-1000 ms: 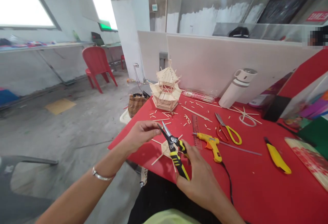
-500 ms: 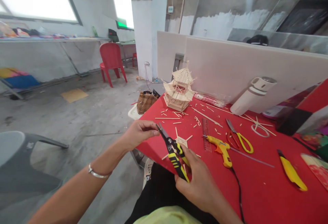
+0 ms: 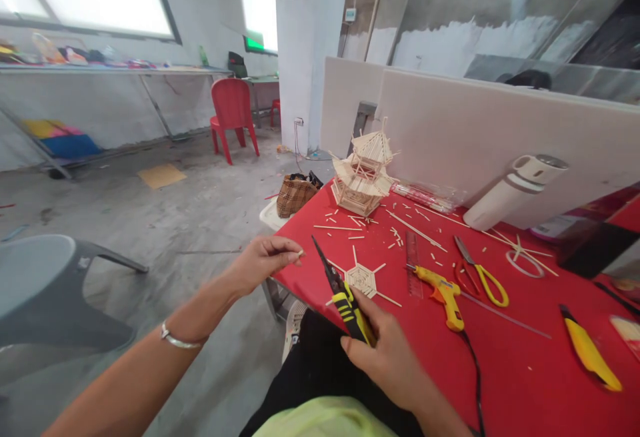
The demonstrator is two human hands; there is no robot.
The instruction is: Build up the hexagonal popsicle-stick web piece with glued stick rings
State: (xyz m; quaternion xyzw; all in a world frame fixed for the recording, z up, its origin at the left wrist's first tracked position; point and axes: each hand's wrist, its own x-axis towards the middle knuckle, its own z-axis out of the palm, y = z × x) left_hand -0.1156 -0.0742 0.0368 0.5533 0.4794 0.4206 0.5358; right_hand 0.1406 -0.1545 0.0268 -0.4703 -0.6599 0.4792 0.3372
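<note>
My right hand (image 3: 385, 357) grips the yellow-and-black handles of a pair of cutters (image 3: 340, 290), whose closed blades point up and to the left. My left hand (image 3: 265, 260) is off the table's left edge, its fingers pinched on a tiny wooden stick piece (image 3: 300, 253). Between the hands, a flat hexagonal web of sticks (image 3: 363, 280) lies on the red table (image 3: 500, 370). Farther back stands a small stick-built pagoda (image 3: 365, 173).
A yellow glue gun (image 3: 443, 289) with its cord, a ruler (image 3: 411, 263), yellow-handled scissors (image 3: 483, 273), a yellow utility knife (image 3: 587, 347), a white flask (image 3: 515, 190) and several loose sticks lie on the table. A checked bag (image 3: 295, 193), grey chair (image 3: 45, 303) and red chair (image 3: 233, 117) stand left.
The cutter blades have closed and swung away from my left hand, which now pinches a short cut piece. The view has shifted left.
</note>
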